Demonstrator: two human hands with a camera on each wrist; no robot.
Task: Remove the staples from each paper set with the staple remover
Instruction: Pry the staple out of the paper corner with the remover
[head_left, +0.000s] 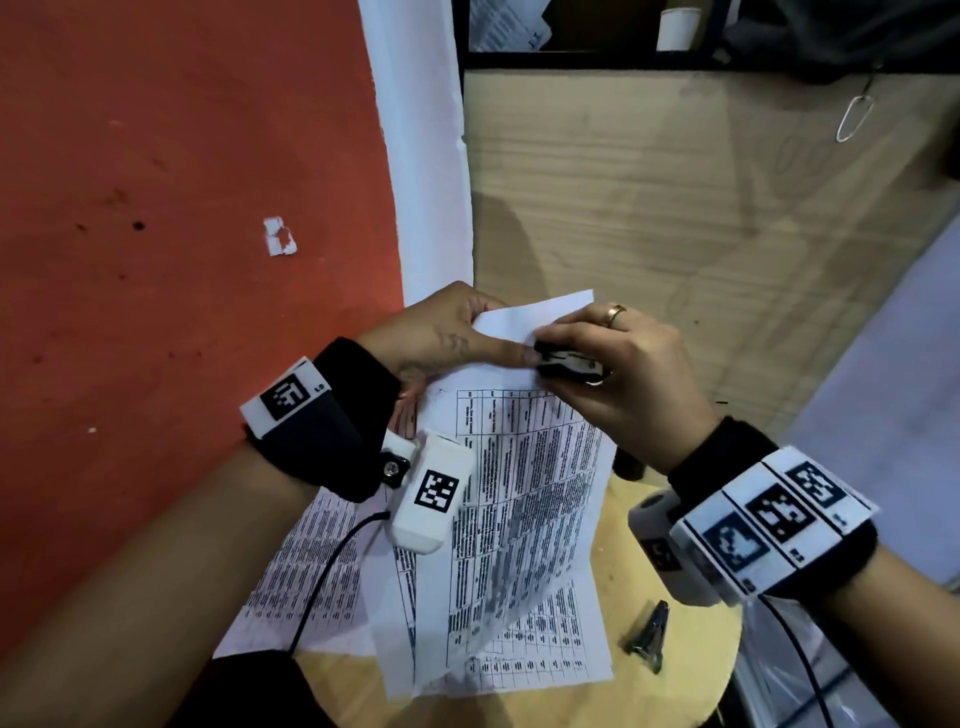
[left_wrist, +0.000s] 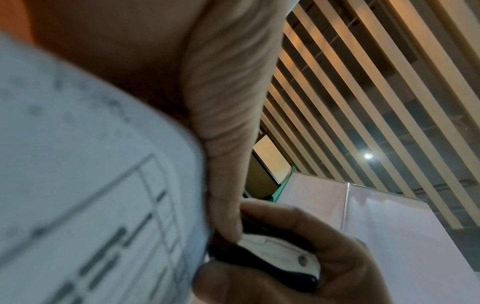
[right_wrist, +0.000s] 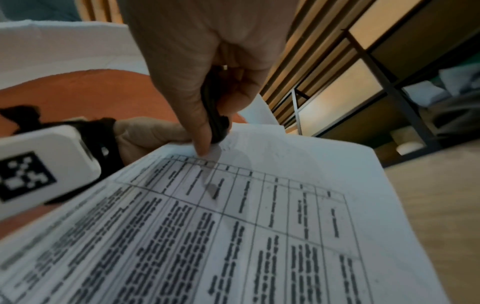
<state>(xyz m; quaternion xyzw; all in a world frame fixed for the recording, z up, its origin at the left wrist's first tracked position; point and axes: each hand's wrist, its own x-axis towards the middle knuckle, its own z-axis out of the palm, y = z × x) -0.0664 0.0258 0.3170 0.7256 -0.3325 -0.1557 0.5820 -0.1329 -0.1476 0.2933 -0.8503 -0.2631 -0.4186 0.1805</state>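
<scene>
Left hand (head_left: 441, 332) raised over the round counter (head_left: 691, 613), its grip pinching the folded-back top corner of the printed paper set (head_left: 524, 499), right hand (head_left: 623, 374) beside it, fingers curled round the black staple remover (head_left: 569, 364) at that corner, wrist bent down

A blurred printed sheet (left_wrist: 85, 185) fills the left. Fingers (left_wrist: 298, 226) curl around a black-and-white staple remover (left_wrist: 280, 259) beside it.
</scene>
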